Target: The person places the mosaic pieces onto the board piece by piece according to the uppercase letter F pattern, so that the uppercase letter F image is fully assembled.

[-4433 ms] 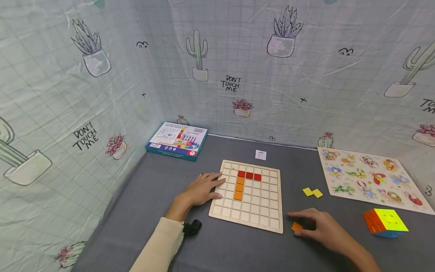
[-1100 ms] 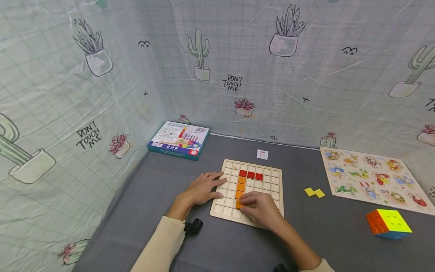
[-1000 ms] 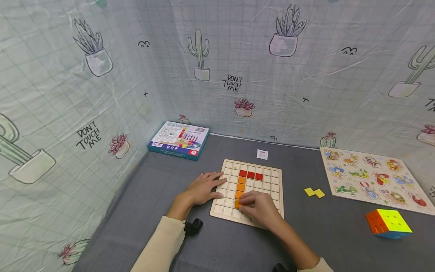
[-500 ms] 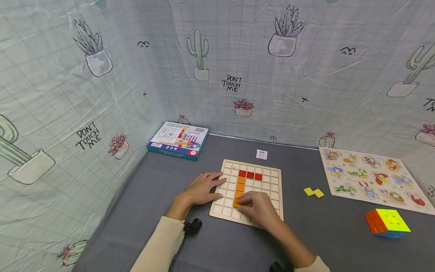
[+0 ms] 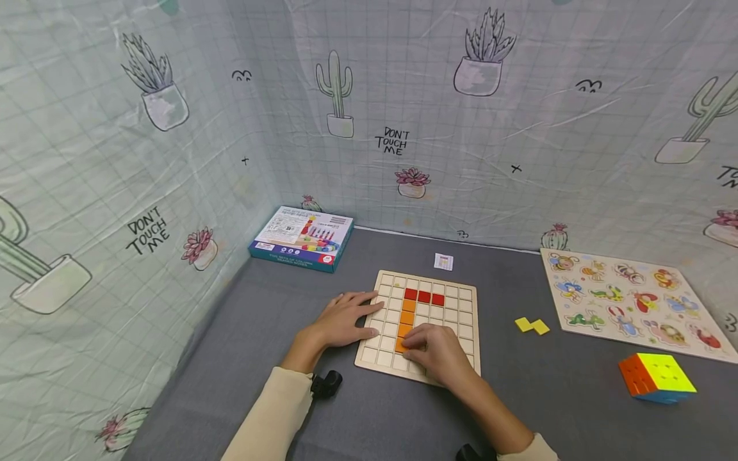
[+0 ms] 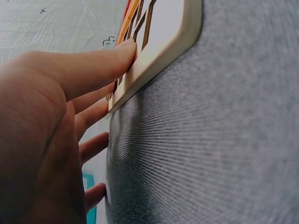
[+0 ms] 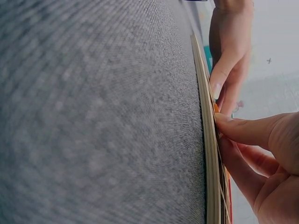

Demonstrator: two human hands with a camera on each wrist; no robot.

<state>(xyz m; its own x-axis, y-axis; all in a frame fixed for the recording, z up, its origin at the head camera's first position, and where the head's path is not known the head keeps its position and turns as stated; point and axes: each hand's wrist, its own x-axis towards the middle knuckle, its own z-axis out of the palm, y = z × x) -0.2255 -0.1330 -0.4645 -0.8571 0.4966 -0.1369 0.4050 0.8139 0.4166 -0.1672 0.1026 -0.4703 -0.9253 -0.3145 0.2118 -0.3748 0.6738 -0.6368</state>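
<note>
A square wooden grid board (image 5: 371, 356) lies on the grey cloth. It bears a row of red tiles (image 5: 424, 297) and a column of orange tiles (image 5: 407, 317) running down from the row's left end. My left hand (image 5: 340, 320) rests with spread, fairly straight fingers on the board's left edge; in the left wrist view its thumb touches the rim (image 6: 173, 44). At the column's near end, my right hand (image 5: 441, 352) pinches the lowest orange tile (image 5: 400, 346) between thumb and fingers, low over its cell. The fingertips partly cover that tile.
Two yellow tiles (image 5: 532, 326) lie right of the board, with a puzzle cube (image 5: 657, 378) and an insect puzzle board (image 5: 628, 294) beyond. A small printed card (image 5: 443, 261) lies behind the grid. At the back left sits a flat box (image 5: 302, 237).
My right hand has carried the orange tile from the cloth right of the board to the column's lower end. Lately it has shifted slightly left, settling the tile in line. My left hand stays put.
</note>
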